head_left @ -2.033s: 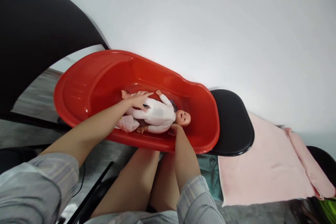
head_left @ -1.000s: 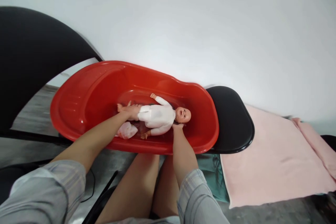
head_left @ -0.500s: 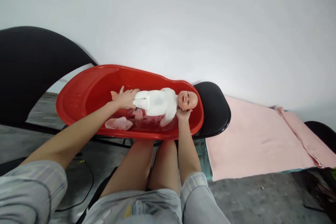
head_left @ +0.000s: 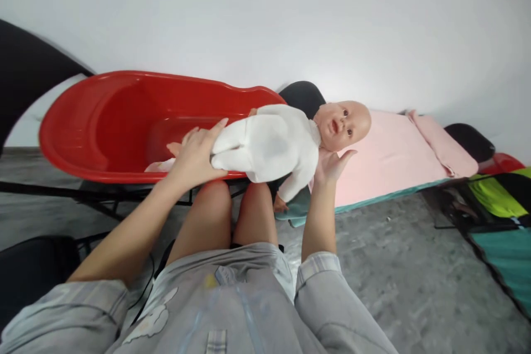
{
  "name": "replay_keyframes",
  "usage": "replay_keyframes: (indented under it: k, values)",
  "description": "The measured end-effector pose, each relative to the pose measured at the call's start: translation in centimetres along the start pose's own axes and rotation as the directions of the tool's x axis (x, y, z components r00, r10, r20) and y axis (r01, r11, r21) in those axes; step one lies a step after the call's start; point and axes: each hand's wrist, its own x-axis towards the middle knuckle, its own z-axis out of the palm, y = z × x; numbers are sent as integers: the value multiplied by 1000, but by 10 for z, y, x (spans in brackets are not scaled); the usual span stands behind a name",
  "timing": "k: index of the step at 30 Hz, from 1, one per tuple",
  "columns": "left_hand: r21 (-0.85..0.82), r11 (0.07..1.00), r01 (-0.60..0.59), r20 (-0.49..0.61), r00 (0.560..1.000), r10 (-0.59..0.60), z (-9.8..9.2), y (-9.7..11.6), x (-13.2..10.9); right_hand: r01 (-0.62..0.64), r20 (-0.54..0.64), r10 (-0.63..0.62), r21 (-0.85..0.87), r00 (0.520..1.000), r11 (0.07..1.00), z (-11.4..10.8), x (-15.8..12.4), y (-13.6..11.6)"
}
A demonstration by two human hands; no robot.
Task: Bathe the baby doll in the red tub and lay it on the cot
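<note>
Hands hold one doll between them, set well apart, one toward each end of it. The left hand is clamped around the lower legs, thumb on the near side and fingers over the far side, with a bare foot showing past it. The right hand holds the other end from below, behind the neck and shoulder, one digit stretched out to the right; its hidden fingers cannot be made out. The doll's long axis runs across the body from left to right, face up, feet left, head right and tipped slightly farther away, with the near arm hanging toward the knees. Its legs and hips cover part of the near rim of a red tub, while the chest and head are out past the tub's right end, in front of a black seat. The left hand is therefore nearer the tub, where a pale pink item lies low inside; the right hand is nearer a pink cloth, spread just beyond the head, over a teal layer, with a rolled edge at its far end.
</note>
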Motion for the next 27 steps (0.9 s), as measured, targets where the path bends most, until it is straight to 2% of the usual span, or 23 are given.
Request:
replay_keyframes:
  k: [5,7,10,14,20,24,27]
  values:
    - [-208,971,-115,24,992,123,50,62,-22,148,-54,-160,-181,986,972,-69,-28,-53]
    - [-282,949,-140,15,989,150,72,86,-22,178,-70,-196,-212,978,961,-100,-30,-74]
    - [-341,925,-167,8,984,180,102,124,-9,215,-107,-247,-249,963,944,-138,-25,-106]
    - [-333,919,-209,20,973,228,133,175,26,234,-178,-289,-279,940,931,-165,2,-144]
    - [-288,922,-257,12,962,272,165,244,72,194,-106,-229,-267,968,944,-189,58,-176]
    - [-285,908,-308,-17,948,316,189,275,92,226,-112,-257,-237,960,945,-211,89,-185]
    - [-258,920,-295,2,952,306,210,284,105,256,-203,-303,-229,931,939,-235,113,-188]
